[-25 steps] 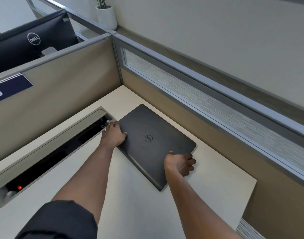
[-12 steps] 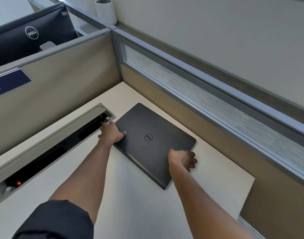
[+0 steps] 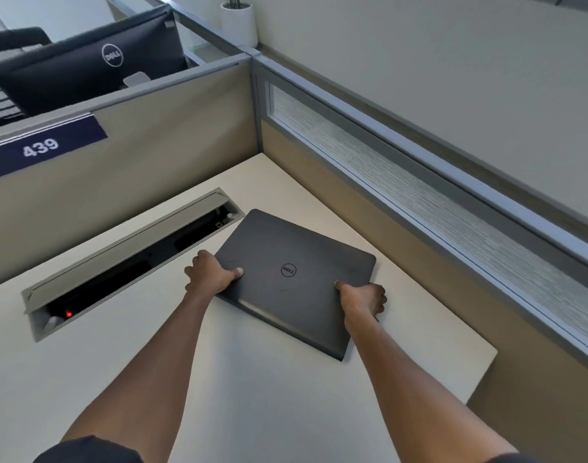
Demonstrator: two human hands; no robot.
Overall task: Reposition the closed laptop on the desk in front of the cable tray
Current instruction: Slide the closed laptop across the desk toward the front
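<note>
A closed black laptop (image 3: 296, 262) with a round logo on its lid lies at an angle on the cream desk (image 3: 252, 396), its far corner close to the right end of the cable tray (image 3: 118, 262). My left hand (image 3: 209, 274) grips the laptop's left edge, thumb on the lid. My right hand (image 3: 362, 299) grips its right edge, fingers curled under. The tray is a long recessed slot with its grey lid raised; a small red light glows inside it at the left.
Tan cubicle partitions (image 3: 152, 155) wall the desk at the back and right, the right one with a frosted strip. A label reading 439 (image 3: 40, 147) sits on the back partition. Beyond it stand a black monitor (image 3: 95, 68) and a white plant pot (image 3: 239, 23).
Both hands have closed on the laptop's side edges, the left sliding from the far corner to the left edge. The laptop has turned slightly and shifted a little toward me.
</note>
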